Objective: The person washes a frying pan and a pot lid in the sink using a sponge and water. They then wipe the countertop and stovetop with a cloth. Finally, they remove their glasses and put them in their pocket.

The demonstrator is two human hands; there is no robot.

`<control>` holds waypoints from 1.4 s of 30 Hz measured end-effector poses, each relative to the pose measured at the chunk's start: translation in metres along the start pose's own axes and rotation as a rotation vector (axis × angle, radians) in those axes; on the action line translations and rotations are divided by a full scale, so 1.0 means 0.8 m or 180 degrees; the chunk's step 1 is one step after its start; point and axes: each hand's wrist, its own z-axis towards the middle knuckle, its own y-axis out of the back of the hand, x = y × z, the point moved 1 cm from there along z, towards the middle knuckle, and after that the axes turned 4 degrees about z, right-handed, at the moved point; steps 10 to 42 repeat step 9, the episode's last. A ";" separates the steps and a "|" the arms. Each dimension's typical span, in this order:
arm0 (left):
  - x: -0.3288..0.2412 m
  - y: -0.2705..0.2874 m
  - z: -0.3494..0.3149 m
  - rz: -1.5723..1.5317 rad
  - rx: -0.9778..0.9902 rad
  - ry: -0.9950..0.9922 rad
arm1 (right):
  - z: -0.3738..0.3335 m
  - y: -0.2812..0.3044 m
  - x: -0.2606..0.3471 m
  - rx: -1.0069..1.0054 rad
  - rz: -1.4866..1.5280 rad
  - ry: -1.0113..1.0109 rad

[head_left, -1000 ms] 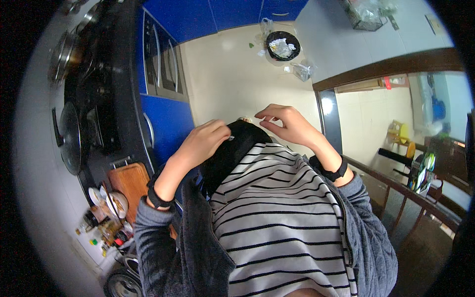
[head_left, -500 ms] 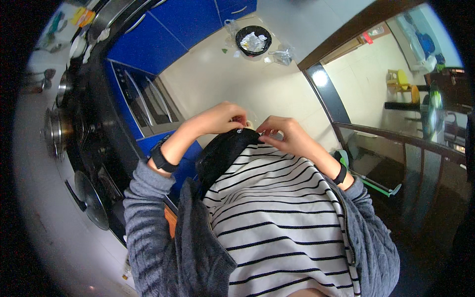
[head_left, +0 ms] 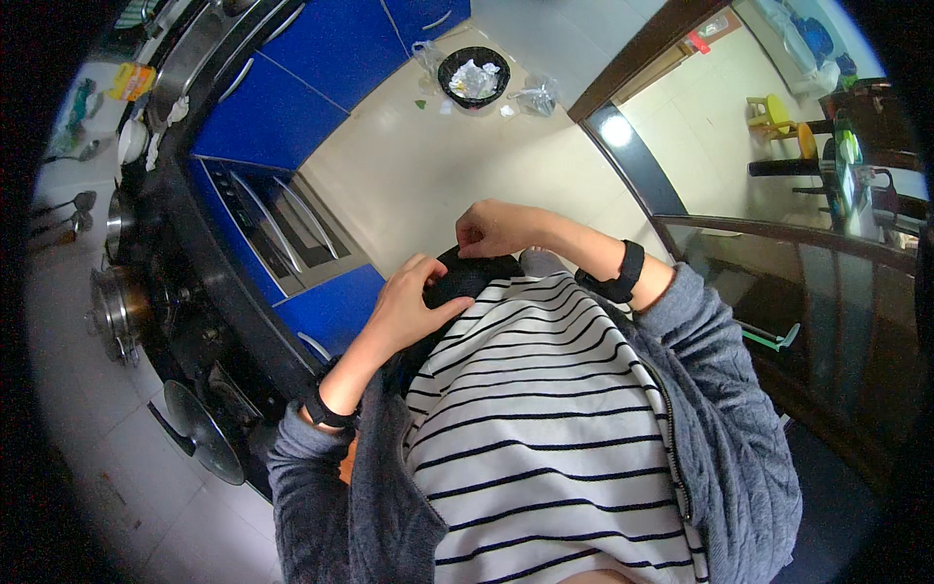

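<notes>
A bunched black cloth (head_left: 471, 276) lies against my waist, over the front of my white striped shirt (head_left: 545, 409). My left hand (head_left: 401, 300) holds its left side, with the thumb along the near edge and the fingers curled over the far side. Above the cloth's far edge, my right hand (head_left: 498, 230) is closed in a pinch, fingertips at the fabric. Whatever lies inside that pinch is too small to make out. Both wrists wear black bands, and grey sleeves are pushed up my forearms.
At left runs a dark counter with a steel pot (head_left: 122, 310) and a lidded pan (head_left: 202, 433). Blue cabinets (head_left: 282, 97) and a built-in appliance (head_left: 282, 229) stand below it. A black waste bin (head_left: 443, 82) sits ahead on the floor. A dark-framed glass door (head_left: 808, 292) is at right.
My right hand has moved left and up across the cloth's far edge, closing to a pinch. My left hand has come down and nearer, onto the cloth's left side. The view has shifted slightly.
</notes>
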 end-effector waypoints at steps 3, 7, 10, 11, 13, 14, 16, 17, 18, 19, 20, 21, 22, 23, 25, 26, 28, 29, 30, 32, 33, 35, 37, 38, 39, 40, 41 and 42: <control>-0.007 -0.010 -0.008 -0.0225 -0.0246 0.0000 | -0.006 0.008 0.011 0.0164 -0.0091 0.0099; -0.014 -0.012 -0.021 0.0123 -0.0598 -0.0498 | -0.019 0.018 0.030 0.0304 -0.0821 0.0525; -0.019 -0.016 -0.028 0.0469 -0.0597 -0.0807 | -0.025 0.012 0.040 0.0349 -0.1455 0.0613; -0.019 -0.016 -0.028 0.0469 -0.0597 -0.0807 | -0.025 0.012 0.040 0.0349 -0.1455 0.0613; -0.019 -0.016 -0.028 0.0469 -0.0597 -0.0807 | -0.025 0.012 0.040 0.0349 -0.1455 0.0613; -0.019 -0.016 -0.028 0.0469 -0.0597 -0.0807 | -0.025 0.012 0.040 0.0349 -0.1455 0.0613; -0.019 -0.016 -0.028 0.0469 -0.0597 -0.0807 | -0.025 0.012 0.040 0.0349 -0.1455 0.0613; -0.019 -0.016 -0.028 0.0469 -0.0597 -0.0807 | -0.025 0.012 0.040 0.0349 -0.1455 0.0613; -0.019 -0.016 -0.028 0.0469 -0.0597 -0.0807 | -0.025 0.012 0.040 0.0349 -0.1455 0.0613; -0.019 -0.016 -0.028 0.0469 -0.0597 -0.0807 | -0.025 0.012 0.040 0.0349 -0.1455 0.0613; -0.019 -0.016 -0.028 0.0469 -0.0597 -0.0807 | -0.025 0.012 0.040 0.0349 -0.1455 0.0613; -0.019 -0.016 -0.028 0.0469 -0.0597 -0.0807 | -0.025 0.012 0.040 0.0349 -0.1455 0.0613; -0.019 -0.016 -0.028 0.0469 -0.0597 -0.0807 | -0.025 0.012 0.040 0.0349 -0.1455 0.0613; -0.019 -0.016 -0.028 0.0469 -0.0597 -0.0807 | -0.025 0.012 0.040 0.0349 -0.1455 0.0613; -0.019 -0.016 -0.028 0.0469 -0.0597 -0.0807 | -0.025 0.012 0.040 0.0349 -0.1455 0.0613; -0.019 -0.016 -0.028 0.0469 -0.0597 -0.0807 | -0.025 0.012 0.040 0.0349 -0.1455 0.0613; -0.019 -0.016 -0.028 0.0469 -0.0597 -0.0807 | -0.025 0.012 0.040 0.0349 -0.1455 0.0613; -0.019 -0.016 -0.028 0.0469 -0.0597 -0.0807 | -0.025 0.012 0.040 0.0349 -0.1455 0.0613; -0.019 -0.016 -0.028 0.0469 -0.0597 -0.0807 | -0.025 0.012 0.040 0.0349 -0.1455 0.0613; -0.019 -0.016 -0.028 0.0469 -0.0597 -0.0807 | -0.025 0.012 0.040 0.0349 -0.1455 0.0613; -0.019 -0.016 -0.028 0.0469 -0.0597 -0.0807 | -0.025 0.012 0.040 0.0349 -0.1455 0.0613; -0.019 -0.016 -0.028 0.0469 -0.0597 -0.0807 | -0.025 0.012 0.040 0.0349 -0.1455 0.0613; -0.019 -0.016 -0.028 0.0469 -0.0597 -0.0807 | -0.025 0.012 0.040 0.0349 -0.1455 0.0613; -0.019 -0.016 -0.028 0.0469 -0.0597 -0.0807 | -0.025 0.012 0.040 0.0349 -0.1455 0.0613; -0.019 -0.016 -0.028 0.0469 -0.0597 -0.0807 | -0.025 0.012 0.040 0.0349 -0.1455 0.0613; -0.019 -0.016 -0.028 0.0469 -0.0597 -0.0807 | -0.025 0.012 0.040 0.0349 -0.1455 0.0613; -0.019 -0.016 -0.028 0.0469 -0.0597 -0.0807 | -0.025 0.012 0.040 0.0349 -0.1455 0.0613; -0.019 -0.016 -0.028 0.0469 -0.0597 -0.0807 | -0.025 0.012 0.040 0.0349 -0.1455 0.0613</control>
